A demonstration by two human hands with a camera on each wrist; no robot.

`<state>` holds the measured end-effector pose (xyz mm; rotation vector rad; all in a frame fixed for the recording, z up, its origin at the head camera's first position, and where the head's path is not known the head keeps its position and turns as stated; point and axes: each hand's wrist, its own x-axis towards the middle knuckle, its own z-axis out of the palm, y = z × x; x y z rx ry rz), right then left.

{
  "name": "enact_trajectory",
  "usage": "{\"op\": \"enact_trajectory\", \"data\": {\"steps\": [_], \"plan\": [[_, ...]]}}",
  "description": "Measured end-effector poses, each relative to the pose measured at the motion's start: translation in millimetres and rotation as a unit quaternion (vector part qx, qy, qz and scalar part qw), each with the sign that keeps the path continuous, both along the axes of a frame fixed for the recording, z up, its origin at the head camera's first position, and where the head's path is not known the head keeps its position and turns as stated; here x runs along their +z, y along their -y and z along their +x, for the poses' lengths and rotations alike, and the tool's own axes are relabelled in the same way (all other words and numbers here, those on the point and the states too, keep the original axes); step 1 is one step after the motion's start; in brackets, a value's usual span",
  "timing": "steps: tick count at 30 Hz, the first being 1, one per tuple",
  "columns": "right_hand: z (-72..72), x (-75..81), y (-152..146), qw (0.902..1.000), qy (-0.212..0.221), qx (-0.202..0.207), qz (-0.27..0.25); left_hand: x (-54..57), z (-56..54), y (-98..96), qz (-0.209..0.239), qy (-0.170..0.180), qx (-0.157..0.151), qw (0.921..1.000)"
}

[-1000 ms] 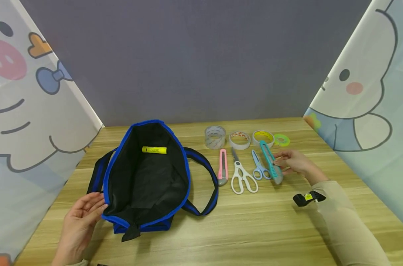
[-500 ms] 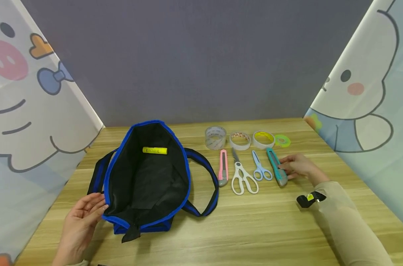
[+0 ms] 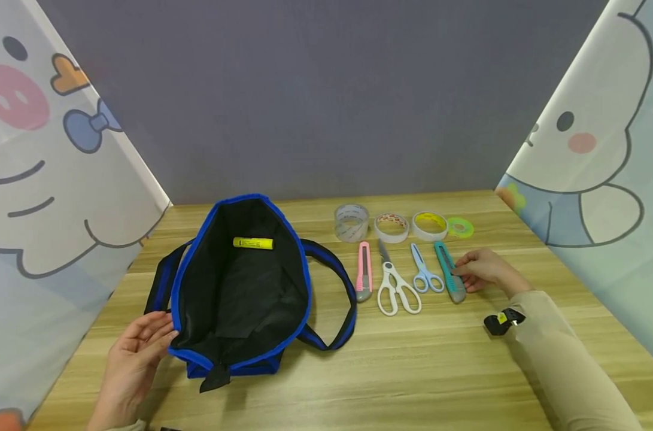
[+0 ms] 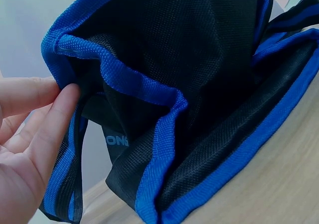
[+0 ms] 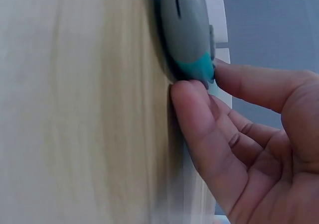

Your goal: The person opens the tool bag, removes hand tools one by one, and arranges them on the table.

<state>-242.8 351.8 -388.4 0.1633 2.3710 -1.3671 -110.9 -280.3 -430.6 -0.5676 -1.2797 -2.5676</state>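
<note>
A black bag with blue trim [image 3: 307, 281] stands wide open on the left of the table, a yellow glue-stick-like tube [image 3: 253, 243] inside it. My left hand [image 3: 134, 359] pinches the bag's rim at its near left corner, thumb against the blue edging [image 4: 65, 79]. On the right, a teal and grey utility knife [image 3: 449, 269] lies at the end of a row of tools. My right hand [image 3: 485, 270] holds its side between thumb and fingers, as the right wrist view also shows with the knife's grey end [image 5: 187, 30]. Left of that knife lie small blue scissors [image 3: 425, 275].
White-handled scissors [image 3: 393, 287] and a pink utility knife [image 3: 364, 272] continue the row. Behind stand a clear tape roll [image 3: 352, 223], two more rolls [image 3: 392, 228] and a green tape roll [image 3: 460, 227]. The bag's strap [image 3: 348, 323] loops onto the table. A grey panel [image 3: 326, 102] closes the back.
The teal utility knife has come down to the right, away from the tape rolls, and now lies beside the blue scissors. My right hand moved slightly right with it; the left hand kept its grip.
</note>
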Motion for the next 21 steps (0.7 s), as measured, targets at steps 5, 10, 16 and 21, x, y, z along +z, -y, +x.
{"op": "enact_trajectory", "data": {"steps": [5,10,16,21], "plan": [[0.1,0.4,-3,0.9999,0.002,0.010,0.000,0.0,1.0,-0.4,-0.006,0.005,0.005,1.0000],[1.2,7.2,-6,0.9998,-0.008,0.017,0.010,0.2,1.1,-1.0,-0.006,0.011,0.008,0.9999],[-2.7,22.1,0,0.9988,-0.032,0.027,0.024,-0.2,0.6,-0.7,-0.006,0.012,0.004,0.9999],[-7.3,42.0,24,0.9948,-0.071,0.055,0.047,-1.4,-0.4,-0.6,0.000,0.009,0.003,1.0000]]}}
